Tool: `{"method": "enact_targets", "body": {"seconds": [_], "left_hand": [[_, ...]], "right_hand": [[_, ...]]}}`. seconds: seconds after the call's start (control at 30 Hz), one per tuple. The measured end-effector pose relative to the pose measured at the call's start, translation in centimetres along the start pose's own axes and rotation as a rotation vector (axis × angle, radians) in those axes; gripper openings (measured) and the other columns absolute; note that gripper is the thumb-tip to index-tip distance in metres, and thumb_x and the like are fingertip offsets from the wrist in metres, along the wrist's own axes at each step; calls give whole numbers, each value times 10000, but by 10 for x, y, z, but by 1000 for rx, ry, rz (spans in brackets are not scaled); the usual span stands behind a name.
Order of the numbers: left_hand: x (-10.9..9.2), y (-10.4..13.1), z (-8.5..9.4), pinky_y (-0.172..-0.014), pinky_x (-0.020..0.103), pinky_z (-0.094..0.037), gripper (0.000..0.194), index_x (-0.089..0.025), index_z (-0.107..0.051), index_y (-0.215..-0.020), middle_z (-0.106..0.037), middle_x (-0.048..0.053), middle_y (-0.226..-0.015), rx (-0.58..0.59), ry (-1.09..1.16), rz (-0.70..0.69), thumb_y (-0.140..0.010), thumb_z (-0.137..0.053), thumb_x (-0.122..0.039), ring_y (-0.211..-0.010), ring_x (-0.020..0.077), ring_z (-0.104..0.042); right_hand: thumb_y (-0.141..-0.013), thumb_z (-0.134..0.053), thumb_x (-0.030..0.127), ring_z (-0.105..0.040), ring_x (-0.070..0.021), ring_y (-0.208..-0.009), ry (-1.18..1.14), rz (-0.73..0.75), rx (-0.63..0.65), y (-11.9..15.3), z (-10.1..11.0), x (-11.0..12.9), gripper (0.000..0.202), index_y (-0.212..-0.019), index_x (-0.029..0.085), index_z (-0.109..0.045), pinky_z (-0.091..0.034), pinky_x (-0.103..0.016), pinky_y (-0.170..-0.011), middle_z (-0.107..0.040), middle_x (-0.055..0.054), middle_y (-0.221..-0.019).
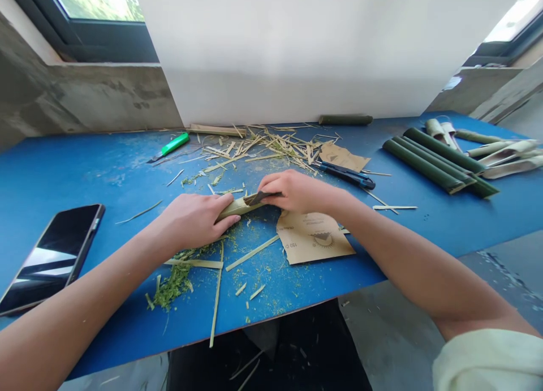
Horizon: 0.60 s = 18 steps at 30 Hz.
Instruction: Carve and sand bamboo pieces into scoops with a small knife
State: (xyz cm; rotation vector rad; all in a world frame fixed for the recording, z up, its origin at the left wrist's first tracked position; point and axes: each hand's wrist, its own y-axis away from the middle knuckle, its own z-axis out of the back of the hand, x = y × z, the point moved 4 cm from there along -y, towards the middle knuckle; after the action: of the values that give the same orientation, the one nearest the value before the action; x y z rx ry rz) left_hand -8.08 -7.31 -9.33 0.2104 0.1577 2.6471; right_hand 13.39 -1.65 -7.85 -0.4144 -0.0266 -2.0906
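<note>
A pale green bamboo piece [241, 207] with a hollowed opening lies across the middle, just above the blue table. My left hand [199, 218] is closed round its left part, thumb on the near side. At its right end my right hand [286, 192] pinches a small dark folded sheet, like sandpaper [258, 197], which touches the opening. Just below my right hand a tan printed sheet [316, 238] lies on the table. Green shavings [173, 283] are piled below my left hand.
On the blue table [139, 164] lie a phone [53, 255] at left, a green knife [175, 144], bamboo splinters [271, 145], a dark blue cutter [345, 175] and a torn tan sheet [343, 156]. Green bamboo pieces [428, 164] and scooped bamboo pieces [509, 153] rest at right.
</note>
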Motion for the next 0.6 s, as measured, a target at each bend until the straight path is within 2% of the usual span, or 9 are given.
{"method": "enact_targets", "body": {"seconds": [0.1,0.23,0.37,0.47,0.53,0.6], "left_hand": [[0,0,0,-560,359,-309,435,-243,-585,-1126,-786,102,-941,10,10,3,-1076,-329,-591,-778,332,-734],[2,0,0,-557,358,-312,464,-234,-584,-1175,-794,116,-956,25,19,28,-1079,-304,-591,-782,337,-735],[4,2,1,-543,358,-297,478,-230,-593,-1182,-796,125,-948,32,-14,62,-1077,-301,-593,-749,333,-730],[0,3,2,-536,353,-313,467,-228,-610,-1146,-785,114,-928,13,-24,60,-1080,-314,-583,-723,328,-722],[-4,3,4,-547,350,-341,446,-222,-624,-1132,-776,107,-923,-32,-56,53,-1086,-337,-561,-724,321,-722],[-8,3,5,-574,351,-373,418,-214,-640,-1114,-770,104,-937,-98,-107,45,-1089,-372,-533,-743,315,-727]], "right_hand": [[-1010,-597,253,-690,-220,-908,143,-119,76,11,14,-18,219,-999,210,-811,-499,-358,-840,-789,-72,-1083],[-1025,-522,199,-690,-252,-928,336,-242,58,14,20,-27,284,-989,157,-800,-494,-396,-857,-771,-132,-1146],[-1034,-524,202,-693,-241,-944,299,-184,34,11,16,-23,279,-1015,165,-800,-495,-378,-873,-766,-125,-1171],[-1035,-549,234,-699,-239,-968,232,-115,-34,16,26,-24,260,-1038,183,-803,-498,-372,-884,-770,-102,-1187],[-1038,-551,243,-704,-239,-997,197,-76,-96,20,33,-24,260,-1062,189,-805,-501,-366,-891,-770,-98,-1206],[-1031,-562,229,-708,-234,-1017,183,-39,-91,20,31,-21,249,-1069,204,-807,-506,-355,-891,-775,-84,-1203]]}}
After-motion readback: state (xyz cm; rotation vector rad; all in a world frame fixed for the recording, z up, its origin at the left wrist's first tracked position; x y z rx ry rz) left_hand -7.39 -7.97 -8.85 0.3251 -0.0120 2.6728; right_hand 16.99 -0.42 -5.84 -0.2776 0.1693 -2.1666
